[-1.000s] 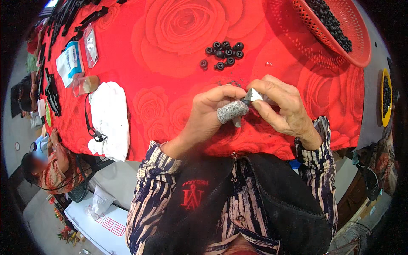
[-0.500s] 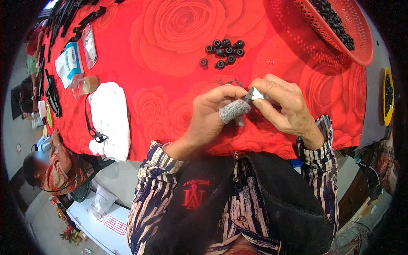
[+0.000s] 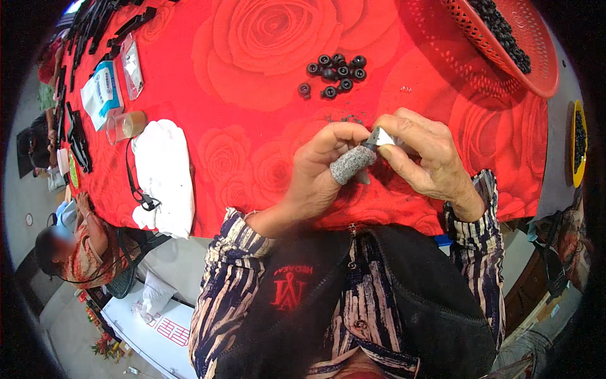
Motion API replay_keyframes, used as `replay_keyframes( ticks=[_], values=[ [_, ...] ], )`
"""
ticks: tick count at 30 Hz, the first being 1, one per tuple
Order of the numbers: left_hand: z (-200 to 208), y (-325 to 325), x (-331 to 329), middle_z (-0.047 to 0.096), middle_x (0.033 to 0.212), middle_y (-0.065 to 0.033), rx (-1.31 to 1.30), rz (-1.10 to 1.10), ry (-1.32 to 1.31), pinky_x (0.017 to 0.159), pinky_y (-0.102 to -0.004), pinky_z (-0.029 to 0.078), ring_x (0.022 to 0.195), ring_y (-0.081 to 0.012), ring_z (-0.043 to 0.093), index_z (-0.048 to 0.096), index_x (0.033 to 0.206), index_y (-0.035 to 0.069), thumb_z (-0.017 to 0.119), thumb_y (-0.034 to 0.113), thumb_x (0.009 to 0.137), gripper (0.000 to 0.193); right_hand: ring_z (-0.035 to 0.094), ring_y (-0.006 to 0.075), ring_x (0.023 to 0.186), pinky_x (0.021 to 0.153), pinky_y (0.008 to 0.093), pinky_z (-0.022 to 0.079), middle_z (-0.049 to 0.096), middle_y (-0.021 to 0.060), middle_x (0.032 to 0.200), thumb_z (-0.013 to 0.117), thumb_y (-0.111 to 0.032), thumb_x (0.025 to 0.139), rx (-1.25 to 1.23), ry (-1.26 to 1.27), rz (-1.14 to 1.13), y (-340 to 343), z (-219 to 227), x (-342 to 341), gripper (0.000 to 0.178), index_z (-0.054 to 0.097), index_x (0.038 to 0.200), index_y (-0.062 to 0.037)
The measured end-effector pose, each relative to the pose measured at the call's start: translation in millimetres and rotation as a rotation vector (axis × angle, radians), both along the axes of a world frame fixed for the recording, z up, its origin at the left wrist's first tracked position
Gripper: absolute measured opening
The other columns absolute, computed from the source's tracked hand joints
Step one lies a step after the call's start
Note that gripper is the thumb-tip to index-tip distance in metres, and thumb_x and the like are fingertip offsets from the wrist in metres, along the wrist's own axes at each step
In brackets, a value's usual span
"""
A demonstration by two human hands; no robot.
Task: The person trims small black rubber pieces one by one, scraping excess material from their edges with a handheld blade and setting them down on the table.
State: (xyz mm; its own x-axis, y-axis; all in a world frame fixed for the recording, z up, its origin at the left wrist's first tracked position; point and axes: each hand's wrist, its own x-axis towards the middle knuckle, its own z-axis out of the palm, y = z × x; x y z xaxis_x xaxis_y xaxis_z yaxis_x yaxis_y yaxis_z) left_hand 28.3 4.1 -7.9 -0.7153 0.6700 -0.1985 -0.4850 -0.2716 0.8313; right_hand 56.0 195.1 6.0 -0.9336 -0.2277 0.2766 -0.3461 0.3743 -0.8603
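Observation:
Above the near part of the red cloth, my two hands meet. My right hand (image 3: pixel 426 148) pinches a small shiny blade (image 3: pixel 384 136) between thumb and fingers. Closed beside it is my left hand (image 3: pixel 322 161), with a grey knitted sleeve (image 3: pixel 352 165) around its thumb. Its fingertips grip a small black part (image 3: pixel 371 146), mostly hidden by the fingers and the blade. The blade lies against the part. Just beyond, dark crumbs (image 3: pixel 347 119) are scattered on the cloth. Farther off lies a cluster of small round black parts with holes (image 3: pixel 344 85).
A red basket (image 3: pixel 543 72) of black pieces stands far right, a yellow tray (image 3: pixel 577 170) beyond the table's right edge. To the left are white gloves (image 3: pixel 165 183), a plastic cup (image 3: pixel 125 126), a tissue pack (image 3: pixel 104 95) and long black parts (image 3: pixel 77 139). A person (image 3: pixel 95 246) sits at lower left.
Both hands have shifted very slightly right, still gripping the black part and the blade. The view has moved a little; the things on the table stay as they were.

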Motion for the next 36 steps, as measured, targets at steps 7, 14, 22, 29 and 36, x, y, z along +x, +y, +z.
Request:
replay_keyframes(
  ticks=[7,14,22,29,36],
  values=[
    [-1.1,-2.6,-1.2,0.057,0.092,-0.0028,-0.024,-0.034,0.029,0.061,-0.0206,0.048,0.074,-0.0071,0.055,0.049,0.111,0.002,0.055,0.013,0.09,0.024,0.051,0.0241,0.057,0.05,0.0332,0.039,0.049,0.0112,0.068,0.059,0.001,0.074,-0.009,-0.101,-0.008,-0.6,6.3,0.3,0.022,0.056,0.095,0.0018],
    [-1.4,1.7,3.2,0.056,0.091,-0.0029,-0.045,0.025,0.098,0.061,-0.0206,0.048,0.073,-0.0078,0.055,0.048,0.112,0.002,0.055,0.013,0.09,0.025,0.05,0.0248,0.056,0.05,0.0335,0.039,0.049,0.012,0.068,0.059,0.001,0.074,0.008,-0.076,-0.031,-1.4,6.5,0.7,0.021,0.056,0.095,0.0022],
    [-3.2,3.8,7.0,0.055,0.095,-0.0029,-0.045,0.077,0.154,0.064,-0.0199,0.047,0.08,-0.0066,0.054,0.047,0.114,0.001,0.054,0.012,0.09,0.027,0.051,0.0251,0.056,0.049,0.0335,0.039,0.05,0.012,0.068,0.059,0.001,0.074,0.0,-0.071,-0.042,-3.4,5.5,-0.3,0.018,0.056,0.092,0.002],
    [-1.5,3.3,9.7,0.057,0.091,-0.0027,-0.103,0.113,0.126,0.062,-0.0202,0.048,0.076,-0.007,0.055,0.048,0.112,0.001,0.056,0.013,0.089,0.027,0.051,0.0248,0.055,0.049,0.0333,0.039,0.051,0.012,0.068,0.06,0.0,0.075,0.019,-0.095,-0.044,-3.8,5.6,-0.6,0.018,0.057,0.092,0.0016],
    [-0.3,8.3,13.3,0.059,0.083,-0.0042,-0.058,0.155,-0.013,0.059,-0.022,0.049,0.067,-0.0094,0.057,0.049,0.109,0.001,0.058,0.014,0.089,0.026,0.051,0.0231,0.055,0.049,0.033,0.039,0.051,0.0119,0.067,0.058,0.0,0.075,-0.03,-0.087,-0.064,-4.8,6.0,0.1,0.016,0.057,0.091,0.0029]
  ],
)
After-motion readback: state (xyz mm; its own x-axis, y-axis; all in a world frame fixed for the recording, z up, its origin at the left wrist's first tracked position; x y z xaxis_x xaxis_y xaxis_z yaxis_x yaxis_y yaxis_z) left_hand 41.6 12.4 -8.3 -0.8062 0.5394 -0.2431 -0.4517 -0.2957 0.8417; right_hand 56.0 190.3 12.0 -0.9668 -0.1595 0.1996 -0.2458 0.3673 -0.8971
